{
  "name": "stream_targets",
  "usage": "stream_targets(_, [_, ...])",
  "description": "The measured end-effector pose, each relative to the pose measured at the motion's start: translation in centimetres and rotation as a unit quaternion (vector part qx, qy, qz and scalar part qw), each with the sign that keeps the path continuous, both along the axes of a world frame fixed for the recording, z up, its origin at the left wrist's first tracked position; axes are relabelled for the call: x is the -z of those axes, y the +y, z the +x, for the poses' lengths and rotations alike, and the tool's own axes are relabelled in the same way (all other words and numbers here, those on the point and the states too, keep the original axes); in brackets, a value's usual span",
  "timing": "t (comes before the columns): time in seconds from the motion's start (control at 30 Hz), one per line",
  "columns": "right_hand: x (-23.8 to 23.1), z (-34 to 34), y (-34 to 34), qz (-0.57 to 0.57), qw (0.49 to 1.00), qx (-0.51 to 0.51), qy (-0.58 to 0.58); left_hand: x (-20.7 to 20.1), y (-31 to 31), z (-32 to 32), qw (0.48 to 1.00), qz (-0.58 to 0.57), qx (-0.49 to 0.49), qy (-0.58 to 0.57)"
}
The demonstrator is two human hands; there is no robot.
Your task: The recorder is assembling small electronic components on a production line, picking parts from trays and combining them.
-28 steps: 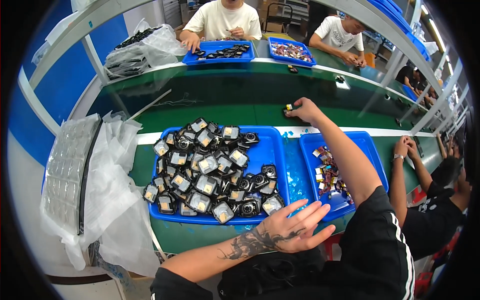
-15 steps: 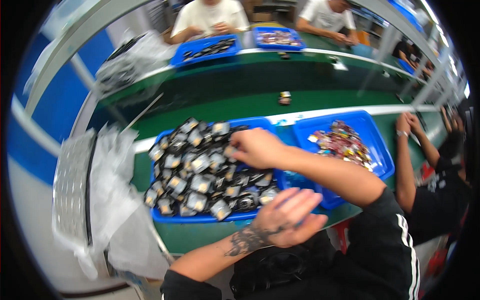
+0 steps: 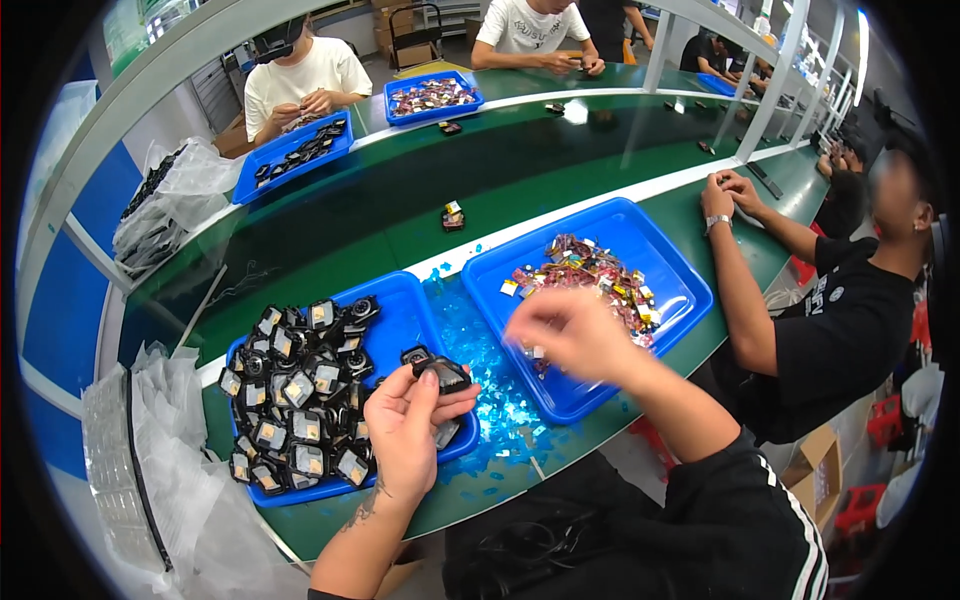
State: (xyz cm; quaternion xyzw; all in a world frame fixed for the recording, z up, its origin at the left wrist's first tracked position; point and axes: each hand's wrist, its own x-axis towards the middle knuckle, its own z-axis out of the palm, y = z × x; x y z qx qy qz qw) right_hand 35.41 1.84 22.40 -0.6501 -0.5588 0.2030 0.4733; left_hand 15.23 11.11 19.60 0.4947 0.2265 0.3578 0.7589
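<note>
Head cam, live: hands well apart, each on its own job! L hand [image 3: 402, 430] is palm-up at the near corner of the case tray [image 3: 398, 318], thumb and fingers clamped on a black watch case [image 3: 447, 376], held tilted just above the rim. R hand [image 3: 578, 335], motion-blurred, is over the near edge of the parts tray [image 3: 612, 226], fingers curled; can't tell if there's anything in the grip.

Case tray's L side is piled w/ watch cases [image 3: 300, 395], grey faces w/ tan patches, some upside down. Parts tray carries a loose heap of small parts [image 3: 575, 262], red-brown w/ white & yellow bits. Blue film scraps [image 3: 500, 400] litter the tabletop [image 3: 450, 515] betw. the two trays.

Beyond, on the green belt [image 3: 350, 250], sits one small assembly [image 3: 453, 215], dark w/ a white-yellow top. Far L: clear blister sheet [image 3: 105, 450] next to crumpled plastic wrap [image 3: 185, 460]. To the R, a co-worker in a black shirt [image 3: 835, 330], hands close together over the tabletop, wristband on.
</note>
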Motion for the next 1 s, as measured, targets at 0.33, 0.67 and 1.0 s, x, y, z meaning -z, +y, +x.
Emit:
stream_targets(0.33, [0.9,12.3,0.1,-0.104,0.92,0.112,-0.361,0.8,0.8,-0.1,0.994,-0.087,0.058,-0.003])
stream_targets(0.67, [-4.4,1.5,-3.0,-0.068,0.977,-0.039,-0.197,0.6,1.1,-0.2,0.981,0.171,0.062,0.067])
stream_targets(1.0, [-5.2,-2.4,-1.1,-0.133,0.972,-0.166,-0.096,0.3,0.7,-0.6,0.935,0.312,0.134,0.104])
